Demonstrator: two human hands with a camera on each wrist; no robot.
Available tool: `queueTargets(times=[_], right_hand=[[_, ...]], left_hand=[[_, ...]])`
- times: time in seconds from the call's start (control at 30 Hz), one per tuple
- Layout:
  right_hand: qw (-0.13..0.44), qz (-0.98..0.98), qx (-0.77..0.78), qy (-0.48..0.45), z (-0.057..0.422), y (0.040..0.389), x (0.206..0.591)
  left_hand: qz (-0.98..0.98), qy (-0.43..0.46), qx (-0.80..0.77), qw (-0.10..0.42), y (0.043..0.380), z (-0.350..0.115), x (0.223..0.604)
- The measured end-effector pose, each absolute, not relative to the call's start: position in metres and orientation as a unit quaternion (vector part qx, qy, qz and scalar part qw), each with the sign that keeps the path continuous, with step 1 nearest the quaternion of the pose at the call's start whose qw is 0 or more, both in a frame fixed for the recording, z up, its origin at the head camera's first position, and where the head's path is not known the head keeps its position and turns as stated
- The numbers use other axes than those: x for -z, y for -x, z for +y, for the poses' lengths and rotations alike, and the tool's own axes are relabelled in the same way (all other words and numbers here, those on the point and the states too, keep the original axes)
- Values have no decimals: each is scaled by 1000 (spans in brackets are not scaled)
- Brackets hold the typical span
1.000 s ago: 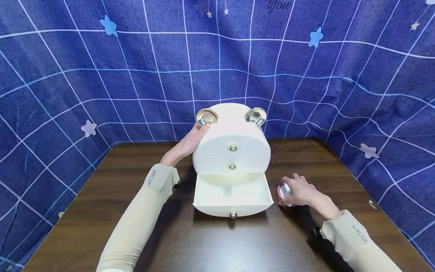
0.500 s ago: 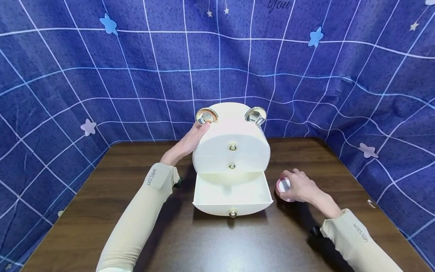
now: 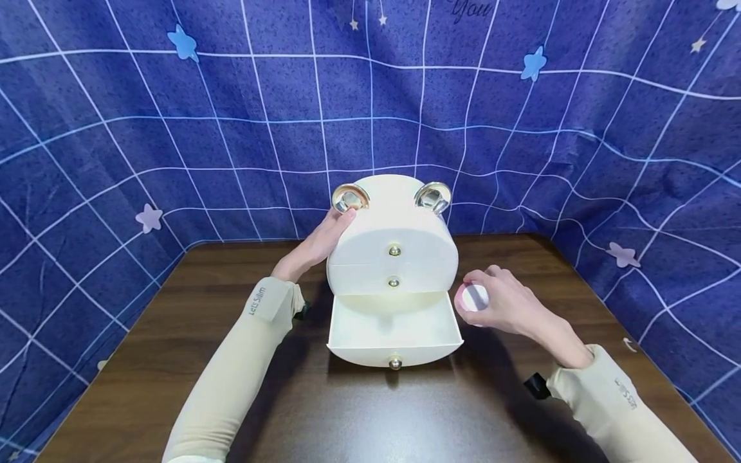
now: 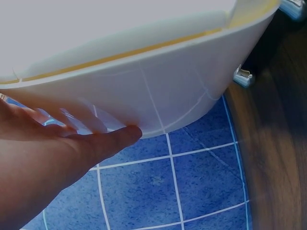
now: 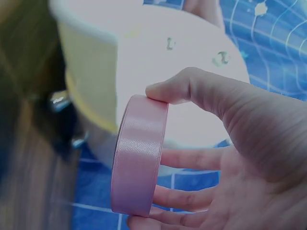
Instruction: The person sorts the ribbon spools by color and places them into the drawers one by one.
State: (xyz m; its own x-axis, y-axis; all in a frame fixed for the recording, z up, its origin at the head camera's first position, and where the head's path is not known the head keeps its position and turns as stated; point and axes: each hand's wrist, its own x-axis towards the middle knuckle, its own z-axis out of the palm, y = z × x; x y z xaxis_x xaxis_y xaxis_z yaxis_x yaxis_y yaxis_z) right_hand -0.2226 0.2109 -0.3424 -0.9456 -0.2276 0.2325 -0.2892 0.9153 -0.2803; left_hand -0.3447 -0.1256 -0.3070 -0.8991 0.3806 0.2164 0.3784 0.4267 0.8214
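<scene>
A white rounded drawer box (image 3: 399, 212) stands on the table, with its lowest drawer (image 3: 370, 357) pulled out and its two upper drawers closed. My left hand (image 3: 317, 247) lies against the box's left side, below one of the gold ear-shaped pieces (image 3: 351, 198). In the left wrist view the thumb (image 4: 120, 139) reaches extended along the smooth wall. To the right of the pulled-out drawer, my right hand (image 3: 512, 302) holds a roll of pink satin ribbon (image 5: 139, 158) by its edges, between thumb and fingers. The roll's white face (image 3: 476, 297) is turned up; the drawer shows nothing inside.
The brown wooden table (image 3: 202, 308) runs back to a blue grid-patterned curtain (image 3: 260, 83) with stars, which hangs behind and on both sides. Small round gold knobs (image 3: 395, 251) stick out from the drawer fronts. Short metal feet (image 4: 243, 76) hold the box up.
My right hand has lifted the ribbon roll off the table and moved it up and left, closer to the pulled-out drawer. The left hand and the box stay in place.
</scene>
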Motion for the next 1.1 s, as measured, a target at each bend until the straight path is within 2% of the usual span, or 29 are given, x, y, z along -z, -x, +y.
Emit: queueTargets(times=[0.33, 1.1], right_hand=[[107, -963, -168, -181, 184, 217, 335], [118, -947, -169, -247, 120, 216, 362]], left_hand=[[838, -238, -492, 5, 347, -126, 307], [852, -224, -473, -2, 345, -127, 308]])
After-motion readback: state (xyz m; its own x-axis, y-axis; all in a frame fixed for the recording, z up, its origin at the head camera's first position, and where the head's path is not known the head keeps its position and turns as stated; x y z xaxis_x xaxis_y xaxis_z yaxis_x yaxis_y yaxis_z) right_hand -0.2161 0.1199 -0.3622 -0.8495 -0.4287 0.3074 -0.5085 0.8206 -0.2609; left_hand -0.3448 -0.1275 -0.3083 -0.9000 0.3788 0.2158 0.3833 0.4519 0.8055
